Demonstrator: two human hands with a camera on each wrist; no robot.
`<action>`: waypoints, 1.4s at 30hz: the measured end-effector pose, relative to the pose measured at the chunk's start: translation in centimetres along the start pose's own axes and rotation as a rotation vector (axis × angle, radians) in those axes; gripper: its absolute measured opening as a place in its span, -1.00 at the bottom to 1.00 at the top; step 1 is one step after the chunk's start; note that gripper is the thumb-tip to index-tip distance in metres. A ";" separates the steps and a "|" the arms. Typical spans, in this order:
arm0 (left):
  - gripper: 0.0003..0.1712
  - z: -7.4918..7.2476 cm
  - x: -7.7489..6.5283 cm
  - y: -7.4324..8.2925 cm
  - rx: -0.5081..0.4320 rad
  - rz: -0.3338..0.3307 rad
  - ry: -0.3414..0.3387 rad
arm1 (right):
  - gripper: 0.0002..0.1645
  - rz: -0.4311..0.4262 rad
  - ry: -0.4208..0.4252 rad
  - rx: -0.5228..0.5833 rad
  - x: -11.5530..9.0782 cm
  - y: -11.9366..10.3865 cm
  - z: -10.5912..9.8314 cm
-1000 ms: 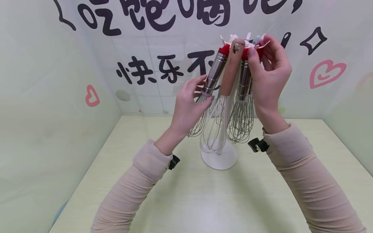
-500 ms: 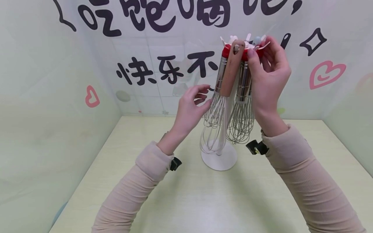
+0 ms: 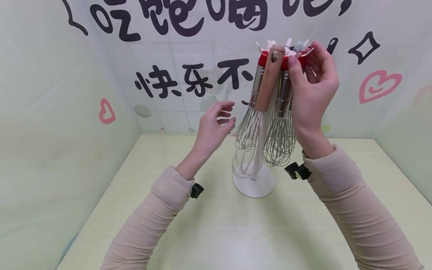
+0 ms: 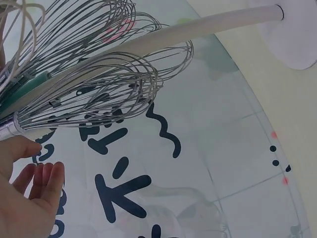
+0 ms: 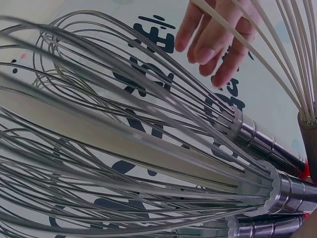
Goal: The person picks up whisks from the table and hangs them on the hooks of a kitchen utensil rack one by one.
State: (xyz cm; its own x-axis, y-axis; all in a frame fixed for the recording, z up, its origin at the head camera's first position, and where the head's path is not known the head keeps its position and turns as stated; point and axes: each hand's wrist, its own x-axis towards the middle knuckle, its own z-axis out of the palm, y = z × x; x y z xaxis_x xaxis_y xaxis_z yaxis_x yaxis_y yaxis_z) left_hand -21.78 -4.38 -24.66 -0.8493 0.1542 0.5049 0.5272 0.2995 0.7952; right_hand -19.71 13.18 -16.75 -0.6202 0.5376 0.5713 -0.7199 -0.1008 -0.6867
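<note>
A white stand (image 3: 254, 185) with a round base and a hooked top bears several hanging whisks. One whisk has a wooden handle (image 3: 269, 84) and pale wires; beside it hang steel-handled whisks (image 3: 282, 99) with red ends. At the stand's top, my right hand (image 3: 315, 92) pinches the rim by a hook, its thumb against a red end; some of its fingers are hidden. My left hand (image 3: 216, 127) hovers left of the whisks with loosely bent fingers and holds nothing. In the left wrist view, a steel whisk's wires (image 4: 109, 89) lie just above the left fingers.
The stand rises from a pale wooden table (image 3: 216, 232). Behind it is a wall covering (image 3: 168, 116) with large dark lettering and pink hearts. Side walls (image 3: 67, 150) close in the table at left and right.
My left hand has let go of the left steel-handled whisk and drawn away to the left. That whisk has swung inward and hangs behind the wooden-handled one. My right hand has barely moved.
</note>
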 end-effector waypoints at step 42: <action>-0.54 -6.0 -1.9 -10.2 0.218 -0.324 0.070 | -0.50 -0.026 0.039 -0.081 -0.1 -0.2 0.3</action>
State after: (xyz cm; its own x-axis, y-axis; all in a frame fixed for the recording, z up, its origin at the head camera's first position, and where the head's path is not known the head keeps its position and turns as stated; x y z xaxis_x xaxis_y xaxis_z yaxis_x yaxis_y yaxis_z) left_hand -25.39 -13.33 -31.73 -0.9626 -0.0433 0.2674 0.2077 0.5158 0.8311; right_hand -19.61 12.85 -16.54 -0.5877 0.5712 0.5730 -0.7073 -0.0187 -0.7067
